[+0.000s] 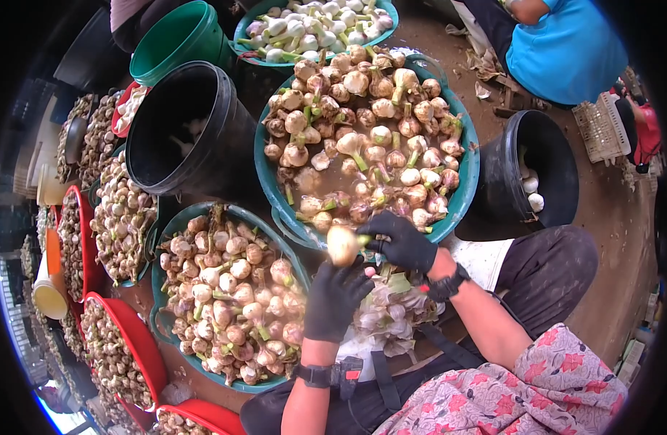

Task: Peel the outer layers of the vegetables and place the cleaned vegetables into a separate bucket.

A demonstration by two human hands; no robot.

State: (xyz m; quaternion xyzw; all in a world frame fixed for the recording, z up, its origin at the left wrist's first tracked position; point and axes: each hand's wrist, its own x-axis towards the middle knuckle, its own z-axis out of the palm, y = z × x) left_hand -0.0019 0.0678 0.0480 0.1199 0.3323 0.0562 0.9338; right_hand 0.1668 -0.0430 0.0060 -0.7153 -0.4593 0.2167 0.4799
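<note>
Between my two black-gloved hands is a garlic bulb [342,246], its green stem pointing right. My right hand [401,242] pinches the stem, while my left hand [333,296] is just below the bulb, its fingertips near or against the underside; contact is unclear. Beyond them, a teal tub [469,190] holds muddy water and many unpeeled garlic bulbs [355,81]. Left of my left hand stands another teal tub [162,321] full of wet garlic bulbs [222,312]. Peeled garlic skins [396,318] lie in a heap on my lap, under my hands.
A black bucket [551,163] at right and another black bucket [225,141] at left hold a few whiter bulbs. A green bucket [170,41] and a tub of cleaned garlic [322,32] stand farther back. Red basins [143,348] line the left. A person in a blue shirt [567,51] sits upper right.
</note>
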